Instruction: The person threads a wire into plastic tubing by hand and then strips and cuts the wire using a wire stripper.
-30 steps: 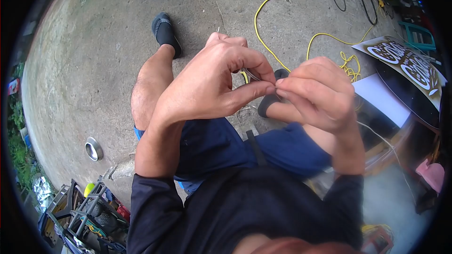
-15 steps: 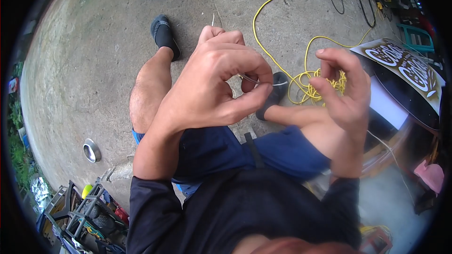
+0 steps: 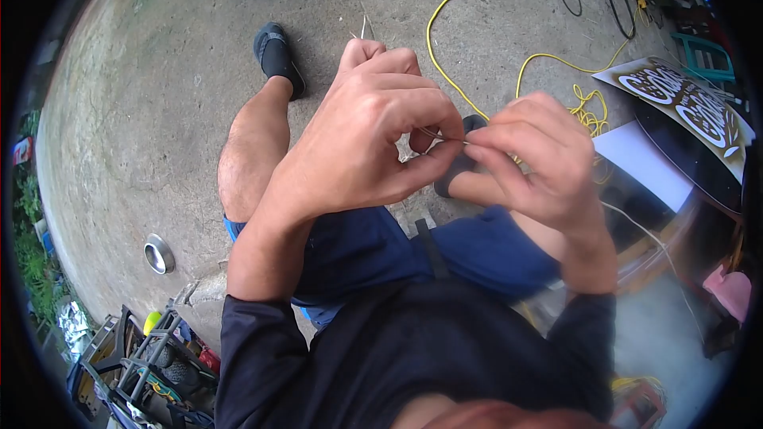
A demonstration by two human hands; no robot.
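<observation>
My left hand (image 3: 381,127) is closed around a thin pale wire (image 3: 431,135), pinching it between thumb and index finger. One pale end (image 3: 364,28) sticks up past the curled fingers at the top. Close on the right, my right hand (image 3: 540,159) pinches the wire's other end between thumb and forefinger. The fingertips of both hands nearly meet over a dark shoe. Part of the wire is hidden inside my left hand.
A yellow cord (image 3: 433,40) runs over the concrete floor to a tangle (image 3: 588,115). A lettered sign (image 3: 675,99) lies at the right. A metal bowl (image 3: 159,253) rests on the floor at left, near a metal frame (image 3: 151,365). My legs are bent below my hands.
Half a second ago my right hand was apart from the wire with fingers spread; it has moved left and now pinches the wire end. My left hand has kept its hold.
</observation>
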